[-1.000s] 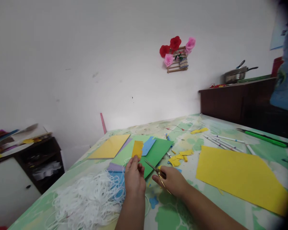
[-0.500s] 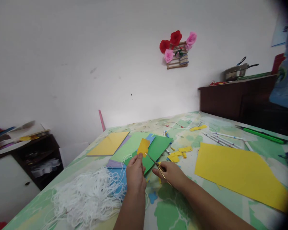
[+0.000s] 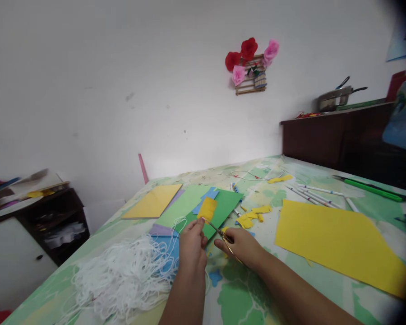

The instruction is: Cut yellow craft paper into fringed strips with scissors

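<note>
Between its thumb and fingers my left hand (image 3: 193, 241) pinches a small piece of yellow paper (image 3: 208, 209), which stands up above the fingertips. My right hand (image 3: 241, 246) is closed round the handles of a pair of gold-coloured scissors (image 3: 227, 241). Their tips reach the lower edge of the yellow piece, close by the left fingertips. Beneath both hands lie dark green paper (image 3: 228, 206) and light green paper (image 3: 176, 208). Small yellow paper scraps (image 3: 246, 220) are scattered just beyond the right hand.
A tangled heap of white cord (image 3: 122, 280) covers the table's left front. On the right lies a large yellow sheet (image 3: 331, 243), with several white markers (image 3: 307, 195) and a green cutter (image 3: 372, 189) behind it. A yellow pad (image 3: 154, 201) sits further back left.
The yellow piece has turned and tilted rightward in my left hand. The scissor tips now meet it lower, nearer the left fingertips.
</note>
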`<action>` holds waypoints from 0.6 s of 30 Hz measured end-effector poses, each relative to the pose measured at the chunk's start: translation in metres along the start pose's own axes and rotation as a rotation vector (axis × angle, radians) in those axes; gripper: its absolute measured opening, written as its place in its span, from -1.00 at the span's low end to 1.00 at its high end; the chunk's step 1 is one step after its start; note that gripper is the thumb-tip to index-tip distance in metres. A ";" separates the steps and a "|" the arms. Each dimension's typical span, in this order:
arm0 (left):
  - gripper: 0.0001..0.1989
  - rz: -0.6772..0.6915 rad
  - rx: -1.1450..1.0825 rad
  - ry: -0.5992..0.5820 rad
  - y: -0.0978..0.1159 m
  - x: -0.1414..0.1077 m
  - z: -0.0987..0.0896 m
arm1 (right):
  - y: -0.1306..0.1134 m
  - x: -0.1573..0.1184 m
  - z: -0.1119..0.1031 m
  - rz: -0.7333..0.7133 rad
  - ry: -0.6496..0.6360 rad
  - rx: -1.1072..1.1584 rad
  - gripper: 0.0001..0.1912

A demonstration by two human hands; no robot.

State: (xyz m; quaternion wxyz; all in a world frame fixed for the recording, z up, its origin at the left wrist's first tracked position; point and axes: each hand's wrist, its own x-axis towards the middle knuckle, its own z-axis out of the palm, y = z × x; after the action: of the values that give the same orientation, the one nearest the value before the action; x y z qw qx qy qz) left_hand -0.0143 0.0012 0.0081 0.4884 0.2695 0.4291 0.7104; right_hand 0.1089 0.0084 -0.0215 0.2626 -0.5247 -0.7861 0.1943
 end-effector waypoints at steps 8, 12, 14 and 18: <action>-0.75 -0.070 0.013 -0.022 0.000 0.001 0.000 | -0.002 -0.001 -0.003 0.002 -0.021 0.031 -0.60; -0.73 -0.089 0.012 -0.043 0.001 0.001 -0.001 | -0.002 0.000 -0.003 0.013 -0.017 0.028 -0.61; -0.71 -0.096 0.010 -0.053 0.002 0.001 0.000 | -0.001 0.000 -0.003 0.016 -0.015 0.024 -0.61; -0.69 -0.101 0.004 -0.067 0.003 0.000 0.000 | 0.000 0.001 -0.001 0.011 -0.020 0.033 -0.60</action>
State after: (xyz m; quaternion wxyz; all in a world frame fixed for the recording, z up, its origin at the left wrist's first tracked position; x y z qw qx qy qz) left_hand -0.0162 0.0008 0.0108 0.5372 0.2723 0.4268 0.6746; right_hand 0.1094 0.0095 -0.0207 0.2623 -0.5227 -0.7825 0.2138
